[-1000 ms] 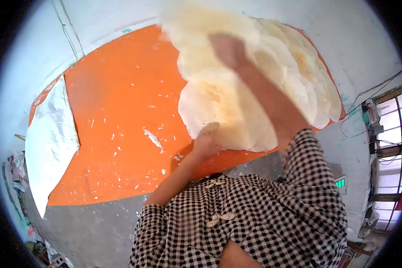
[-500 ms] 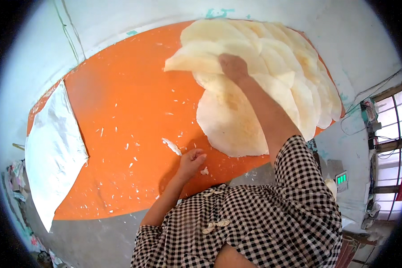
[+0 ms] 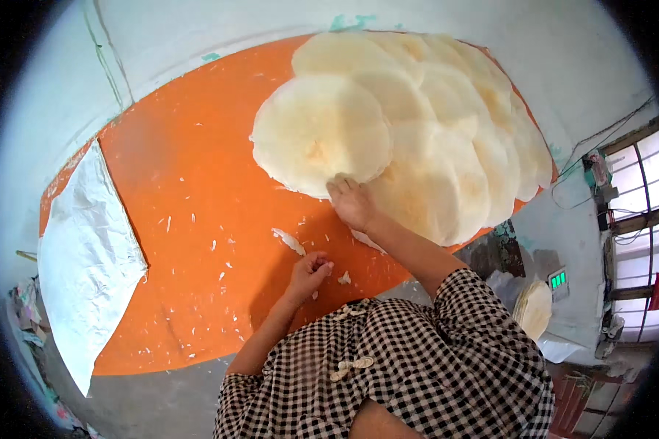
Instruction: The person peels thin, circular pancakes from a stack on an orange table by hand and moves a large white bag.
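A pale, thin round flatbread [image 3: 311,132] lies flat at the left end of a spread of overlapping flatbreads [image 3: 447,124], partly covering them. My right hand [image 3: 353,203] is at its near edge, with bent fingertips closed on the rim. Lower and to the left, my left hand [image 3: 307,278] hovers near the orange tabletop's front edge, its fingers loosely curled, thumb apart, nothing in them. Just beyond it lies a torn white scrap [image 3: 289,240], and a smaller white crumb [image 3: 344,278] sits to its right.
The orange tabletop [image 3: 176,161] is dotted with white flakes and backed by a pale wall. A silvery-white sheet [image 3: 91,256] drapes over its left end. To the right, below the table, are a stack of round flatbreads [image 3: 534,309] and a small green-lit display [image 3: 559,279].
My right hand has come down and nearer, and the flatbread, folded or bunched before, now lies spread flat farther left. My left hand has barely moved.
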Motion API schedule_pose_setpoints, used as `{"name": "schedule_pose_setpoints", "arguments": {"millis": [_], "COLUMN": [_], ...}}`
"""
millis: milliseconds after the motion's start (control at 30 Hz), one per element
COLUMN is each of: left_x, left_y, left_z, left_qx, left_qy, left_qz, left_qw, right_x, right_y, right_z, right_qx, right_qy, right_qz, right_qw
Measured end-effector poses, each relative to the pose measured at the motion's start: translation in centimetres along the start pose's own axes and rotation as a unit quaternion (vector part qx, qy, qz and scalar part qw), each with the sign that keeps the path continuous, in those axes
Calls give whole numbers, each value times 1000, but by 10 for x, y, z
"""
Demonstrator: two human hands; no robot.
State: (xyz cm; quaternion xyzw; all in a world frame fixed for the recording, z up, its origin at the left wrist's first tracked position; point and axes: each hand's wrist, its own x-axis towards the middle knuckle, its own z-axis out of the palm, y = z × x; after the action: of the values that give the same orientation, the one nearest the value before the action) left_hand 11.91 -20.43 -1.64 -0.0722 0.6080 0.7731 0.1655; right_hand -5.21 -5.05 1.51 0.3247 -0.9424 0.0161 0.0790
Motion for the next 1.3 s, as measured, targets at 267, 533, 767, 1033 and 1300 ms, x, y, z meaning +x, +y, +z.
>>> {"name": "schedule_pose_setpoints", "arguments": {"millis": [267, 533, 767, 1033, 1300], "left_x": [-48, -185, -289, -445, -587], "left_y": [-5, -22, -85, -73, -15], "left_z": [20, 52, 58, -19, -113], "left_qx": [53, -23, -61, -98, -145], "left_qy": [69, 173, 285, 421, 553], "left_qz": [45, -47, -59, -149, -106], "left_qw": [995, 984, 955, 889, 813], "right_x": [-20, -59, -68, -10, 61], "right_y": [-9, -12, -9, -232, -439], "right_z": [-1, -1, -32, -24, -112], "right_qx": [55, 50, 24, 442, 638], "right_qy": [-113, -18, -74, -59, -222], "right_qz": [27, 19, 93, -2, 277], "right_qw": [992, 998, 993, 895, 683]}}
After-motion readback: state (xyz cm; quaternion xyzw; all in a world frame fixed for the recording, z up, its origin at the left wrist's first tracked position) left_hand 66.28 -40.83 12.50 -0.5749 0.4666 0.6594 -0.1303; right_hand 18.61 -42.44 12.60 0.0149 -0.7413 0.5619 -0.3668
